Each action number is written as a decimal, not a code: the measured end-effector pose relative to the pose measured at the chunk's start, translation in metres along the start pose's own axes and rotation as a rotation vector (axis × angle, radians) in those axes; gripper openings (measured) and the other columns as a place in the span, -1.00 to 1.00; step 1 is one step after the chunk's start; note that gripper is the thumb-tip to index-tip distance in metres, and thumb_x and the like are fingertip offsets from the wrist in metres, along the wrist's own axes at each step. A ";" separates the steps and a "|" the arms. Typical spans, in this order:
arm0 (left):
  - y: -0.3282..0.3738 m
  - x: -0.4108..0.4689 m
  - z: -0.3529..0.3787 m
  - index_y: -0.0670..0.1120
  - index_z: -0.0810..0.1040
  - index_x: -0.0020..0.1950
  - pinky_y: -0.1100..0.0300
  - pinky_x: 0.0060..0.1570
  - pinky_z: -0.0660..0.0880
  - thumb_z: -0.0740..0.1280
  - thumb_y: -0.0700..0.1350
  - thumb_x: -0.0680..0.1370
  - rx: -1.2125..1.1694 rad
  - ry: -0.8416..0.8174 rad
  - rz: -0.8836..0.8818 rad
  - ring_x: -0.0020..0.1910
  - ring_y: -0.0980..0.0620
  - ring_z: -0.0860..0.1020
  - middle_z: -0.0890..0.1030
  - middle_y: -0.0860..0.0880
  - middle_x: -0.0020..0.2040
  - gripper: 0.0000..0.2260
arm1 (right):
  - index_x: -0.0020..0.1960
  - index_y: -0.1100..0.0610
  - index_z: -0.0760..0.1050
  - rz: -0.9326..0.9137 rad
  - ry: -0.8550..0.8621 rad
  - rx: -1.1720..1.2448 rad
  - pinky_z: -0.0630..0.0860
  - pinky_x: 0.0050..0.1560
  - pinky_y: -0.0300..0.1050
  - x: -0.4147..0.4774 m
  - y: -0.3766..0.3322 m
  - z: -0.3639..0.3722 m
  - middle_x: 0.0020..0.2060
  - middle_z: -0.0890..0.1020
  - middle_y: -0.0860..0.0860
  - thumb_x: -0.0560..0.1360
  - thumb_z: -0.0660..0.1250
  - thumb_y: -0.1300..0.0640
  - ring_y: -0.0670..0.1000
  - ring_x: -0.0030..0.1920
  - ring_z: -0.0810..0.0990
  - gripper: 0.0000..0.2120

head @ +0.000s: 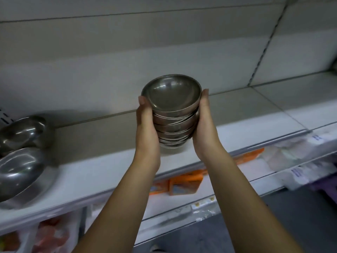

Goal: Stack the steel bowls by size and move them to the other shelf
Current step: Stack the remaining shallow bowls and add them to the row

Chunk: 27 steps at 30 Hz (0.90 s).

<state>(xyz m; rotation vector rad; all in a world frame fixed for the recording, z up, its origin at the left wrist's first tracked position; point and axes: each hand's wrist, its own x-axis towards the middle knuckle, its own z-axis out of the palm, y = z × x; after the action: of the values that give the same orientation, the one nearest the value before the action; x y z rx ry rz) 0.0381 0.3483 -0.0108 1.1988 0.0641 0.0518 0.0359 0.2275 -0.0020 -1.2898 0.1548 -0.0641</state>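
Observation:
A stack of several small steel bowls (172, 110) is held between both palms above the white shelf (109, 170). My left hand (145, 128) presses the stack's left side and my right hand (206, 125) presses its right side. The top bowl faces up and tilts slightly toward me. The stack's bottom hovers just over the shelf board or touches it; I cannot tell which. Larger steel bowls (20, 154) lie on their sides at the shelf's left end.
The shelf's grey back panel (164, 42) rises behind the stack. A second shelf section (291, 99) continues to the right past a seam. Below, lower shelves hold orange packages (184, 183) and white wrapped goods (291, 152).

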 end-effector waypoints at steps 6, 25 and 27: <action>-0.049 -0.036 0.130 0.10 0.47 0.50 -0.09 0.44 0.44 0.24 0.68 0.24 -0.001 -0.217 -0.067 0.39 0.06 0.56 0.60 0.05 0.41 -0.01 | 0.43 0.01 0.55 -0.068 0.189 0.046 0.44 0.48 0.04 -0.032 -0.048 -0.135 0.28 0.68 -0.04 0.61 0.02 -0.42 -0.09 0.31 0.62 -0.32; -0.180 -0.181 0.488 0.28 0.40 0.51 -0.09 0.48 0.39 0.19 0.70 0.24 0.031 -0.733 -0.237 0.43 0.07 0.51 0.55 0.15 0.45 -0.07 | 0.49 -0.11 0.47 -0.189 0.669 0.085 0.53 0.38 0.10 -0.150 -0.145 -0.512 0.35 0.63 -0.01 0.29 0.20 -0.67 -0.03 0.31 0.62 -0.04; -0.188 -0.176 0.512 0.22 0.39 0.53 -0.06 0.44 0.44 0.22 0.69 0.23 0.017 -0.758 -0.249 0.41 0.09 0.53 0.54 0.12 0.46 -0.03 | 0.50 -0.06 0.47 -0.161 0.670 0.084 0.69 -0.08 -0.10 -0.141 -0.149 -0.536 0.25 0.67 0.05 0.32 0.15 -0.67 -0.07 0.04 0.70 -0.03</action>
<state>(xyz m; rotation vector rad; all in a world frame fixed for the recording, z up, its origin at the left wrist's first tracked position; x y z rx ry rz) -0.0966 -0.2082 0.0034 1.1538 -0.4512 -0.6206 -0.1783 -0.3046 0.0082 -1.1547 0.6138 -0.6360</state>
